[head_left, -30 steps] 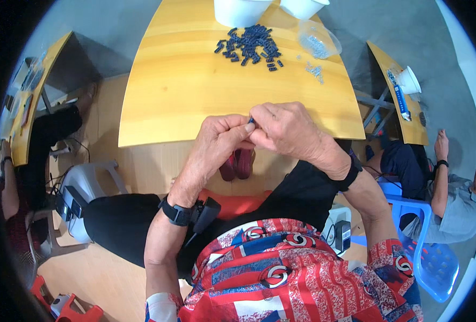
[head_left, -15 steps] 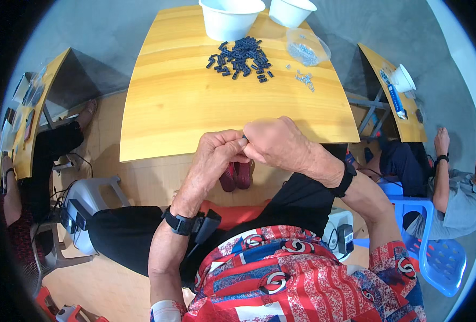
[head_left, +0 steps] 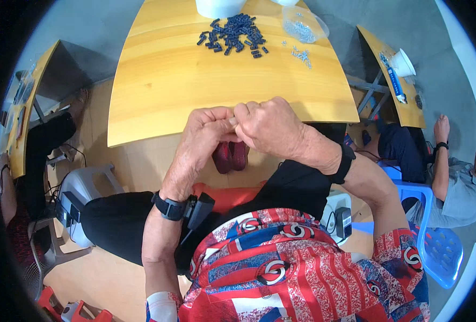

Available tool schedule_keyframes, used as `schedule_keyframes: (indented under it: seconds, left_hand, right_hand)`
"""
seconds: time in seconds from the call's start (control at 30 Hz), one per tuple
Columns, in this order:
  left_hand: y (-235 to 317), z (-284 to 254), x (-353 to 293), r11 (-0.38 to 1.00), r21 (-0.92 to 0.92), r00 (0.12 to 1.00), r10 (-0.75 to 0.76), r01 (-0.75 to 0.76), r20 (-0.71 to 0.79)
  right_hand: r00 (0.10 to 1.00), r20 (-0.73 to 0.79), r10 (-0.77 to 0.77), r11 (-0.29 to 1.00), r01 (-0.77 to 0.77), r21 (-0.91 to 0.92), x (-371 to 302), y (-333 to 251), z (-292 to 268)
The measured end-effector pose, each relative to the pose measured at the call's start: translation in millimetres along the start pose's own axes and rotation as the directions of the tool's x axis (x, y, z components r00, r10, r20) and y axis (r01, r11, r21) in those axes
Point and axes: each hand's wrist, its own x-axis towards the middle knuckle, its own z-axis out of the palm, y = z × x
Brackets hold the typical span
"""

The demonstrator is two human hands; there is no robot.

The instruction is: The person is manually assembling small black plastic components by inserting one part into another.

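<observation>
Seated worker at a yellow wooden table (head_left: 162, 80), viewed from above.

Left: grey plastic stool (head_left: 82, 188) beside the worker's knee. Black wristwatch (head_left: 169, 206) on the left wrist.

Centre: left hand (head_left: 203, 134) and right hand (head_left: 273, 129) pressed together just off the table's near edge, fingertips meeting and curled tight. What they pinch between them is too small and too covered to make out; cannot tell whether either hand holds a piece. Below the hands, a pair of dark red shoes (head_left: 230, 155) on the floor.

Far edge of table: heap of small dark blue plastic parts (head_left: 235, 35), well apart from the hands. White round bowl (head_left: 219, 6) just behind the heap.

Right of heap: clear plastic container of small silver metal bits (head_left: 302, 24); a few loose silver bits (head_left: 301, 53) near it.

Far right: blue plastic chair (head_left: 436, 241); a second person in a grey shirt (head_left: 455, 188) seated beside another table.
</observation>
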Motion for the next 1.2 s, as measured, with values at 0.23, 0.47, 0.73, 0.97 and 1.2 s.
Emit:
schedule_keyframes:
  seconds: [0.23,0.47,0.73,0.97,1.2]
  left_hand:
    - [-2,-1,2,0.999,-0.032,1.0,0.011,-0.012,-0.02]
    - [-1,-1,2,1.0,0.026,1.0,-0.017,0.017,-0.019]
    - [-6,-7,5,1.0,0.023,1.0,0.015,-0.015,0.009]
    - [-2,-2,-2,1.0,0.022,1.0,-0.01,0.01,0.003]
    - [-1,-6,0,0.999,-0.03,1.0,-0.023,0.023,0.0]
  right_hand:
    - [0.973,-0.183,0.143,0.958,-0.089,0.274,-10,11,19]
    - [0.99,-0.098,0.097,0.955,-0.065,0.289,-7,21,14]
    - [0.994,-0.095,-0.048,0.989,0.06,0.134,-1,20,11]
    - [0.998,0.056,0.007,1.0,-0.008,0.023,-5,6,5]
    - [0.993,0.115,-0.028,1.0,0.027,0.011,3,3,-6]
